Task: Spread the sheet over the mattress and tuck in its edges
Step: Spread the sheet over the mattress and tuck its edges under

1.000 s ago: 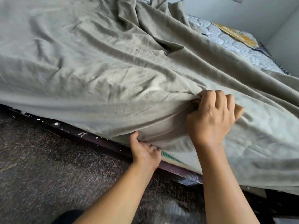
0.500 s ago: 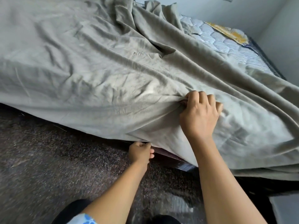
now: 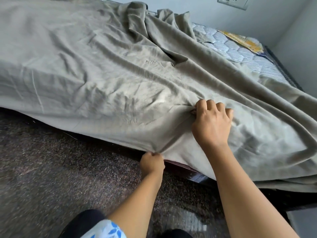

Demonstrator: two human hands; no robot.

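Bed frame (image 3: pixel 180 164): dark reddish-brown rail, glossy, showing only as a short strip below the cloth at near centre. It carries the mattress (image 3: pixel 240 54), which is quilted in rounded cells with fine blue-and-white stripes and a yellow patch (image 3: pixel 243 40) near its far right end. Only that far right corner is uncovered.

Sheet (image 3: pixel 120 74): grey-green, matte woven cloth, soft and heavily creased. It lies over most of the mattress top and hangs down the near side. Long diagonal ridges run from far centre toward near right. A loose heap of folds stands at far centre. At the right the hem sags in stacked layers toward the floor (image 3: pixel 51 169).

Left hand (image 3: pixel 151 163): low, at the hanging hem, just in front of the frame rail. Fingers (image 3: pixel 151 154) curled tight around a gathered bunch of hem; creases fan out from the grip.

Right hand (image 3: pixel 211 124): on the near top edge of the mattress, knuckles up. Fingers (image 3: pixel 210 104) curled and close together, pinching a fold of sheet against the thumb.

Floor: dark speckled stone, smooth with a slight sheen. Wall (image 3: pixel 205 11): pale, plain, with a switch plate (image 3: pixel 233 1) at the top. White sleeve (image 3: pixel 106 229) with blue flower print at the bottom.
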